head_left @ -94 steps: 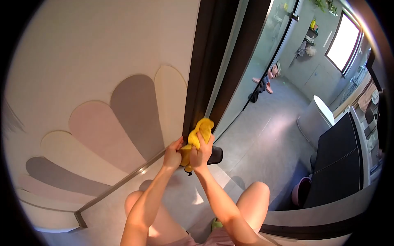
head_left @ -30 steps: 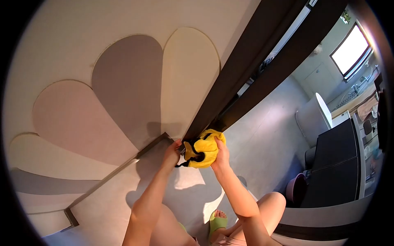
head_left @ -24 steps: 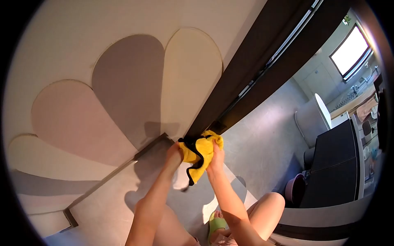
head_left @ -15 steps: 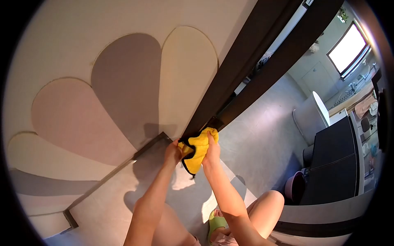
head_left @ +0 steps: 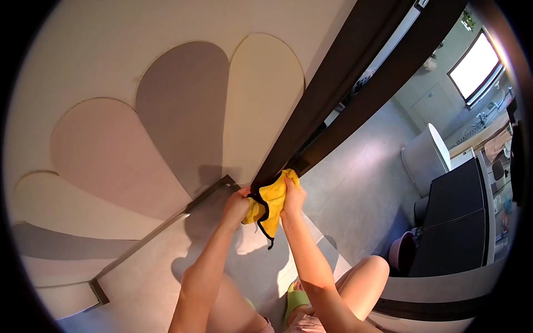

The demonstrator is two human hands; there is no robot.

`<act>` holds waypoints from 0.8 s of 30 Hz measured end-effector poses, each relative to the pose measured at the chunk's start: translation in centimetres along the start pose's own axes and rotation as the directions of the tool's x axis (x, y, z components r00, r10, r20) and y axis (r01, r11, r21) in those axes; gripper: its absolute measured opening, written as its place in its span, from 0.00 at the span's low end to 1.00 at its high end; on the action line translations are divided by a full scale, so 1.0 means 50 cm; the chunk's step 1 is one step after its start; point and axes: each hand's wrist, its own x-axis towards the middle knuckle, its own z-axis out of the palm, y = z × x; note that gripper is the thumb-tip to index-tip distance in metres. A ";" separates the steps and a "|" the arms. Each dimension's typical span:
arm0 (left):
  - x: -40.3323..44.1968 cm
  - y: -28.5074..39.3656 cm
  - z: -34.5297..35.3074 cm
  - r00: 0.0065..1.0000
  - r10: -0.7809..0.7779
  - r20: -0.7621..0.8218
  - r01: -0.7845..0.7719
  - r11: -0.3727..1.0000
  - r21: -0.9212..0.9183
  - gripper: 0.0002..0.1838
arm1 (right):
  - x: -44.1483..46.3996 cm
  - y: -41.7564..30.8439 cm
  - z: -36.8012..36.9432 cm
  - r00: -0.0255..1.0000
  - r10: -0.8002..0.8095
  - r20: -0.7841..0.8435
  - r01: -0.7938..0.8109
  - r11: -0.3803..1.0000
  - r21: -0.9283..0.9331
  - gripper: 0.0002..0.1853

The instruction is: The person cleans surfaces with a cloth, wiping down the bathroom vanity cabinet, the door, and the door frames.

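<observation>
A yellow cleaning cloth point(head_left: 273, 195) with black edging is bunched between my two hands, at the foot of the dark door frame point(head_left: 311, 111). My left hand point(head_left: 237, 204) grips the cloth's left side, close to the corner where the skirting meets the frame. Closed on its upper right part is my right hand point(head_left: 293, 195), thumb on top. One corner of the cloth hangs down with a short black tail. The cloth's upper end lies against the base of the frame; the fingertips behind it are hidden.
Petal-shaped panels point(head_left: 183, 111) cover the wall at left, above a dark skirting board point(head_left: 194, 202). Through the doorway stand a white toilet point(head_left: 425, 155), a dark cabinet point(head_left: 452, 222) and a pink basin point(head_left: 402, 251). A green slipper point(head_left: 297, 299) is on my foot below.
Both hands have shifted slightly, and the cloth's lower corner has swung right. The camera view has moved a little, so the wall panels sit further right.
</observation>
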 end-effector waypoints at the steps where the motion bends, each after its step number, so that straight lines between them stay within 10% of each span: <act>1: 0.007 -0.017 -0.008 0.998 -0.013 -0.058 0.019 0.995 0.098 0.23 | 0.021 0.034 -0.016 0.995 0.085 -0.055 -0.086 0.996 -0.020 0.13; 6: -0.015 0.002 -0.030 0.983 -0.009 -0.184 0.062 0.956 0.287 0.27 | 0.089 0.204 -0.122 0.929 0.294 -0.225 -0.298 0.954 0.017 0.16; 11: -0.015 -0.016 -0.039 0.983 0.054 -0.174 0.005 0.947 0.321 0.27 | 0.016 0.240 -0.235 0.853 0.469 -0.229 -0.521 0.787 -0.330 0.12; 16: -0.004 -0.026 -0.026 0.994 0.037 -0.105 -0.008 0.965 0.262 0.28 | 0.042 0.365 -0.287 0.892 0.380 -0.245 -0.449 0.813 -0.371 0.18; 19: -0.032 0.028 0.002 0.999 -0.022 -0.041 0.031 0.970 0.243 0.32 | 0.173 0.523 -0.318 0.978 -0.025 0.207 0.145 0.794 -0.590 0.22; 24: -0.034 0.015 0.043 0.993 -0.089 -0.082 0.101 0.983 0.154 0.40 | 0.210 0.483 -0.181 0.987 0.161 -0.004 -0.134 0.804 -0.580 0.21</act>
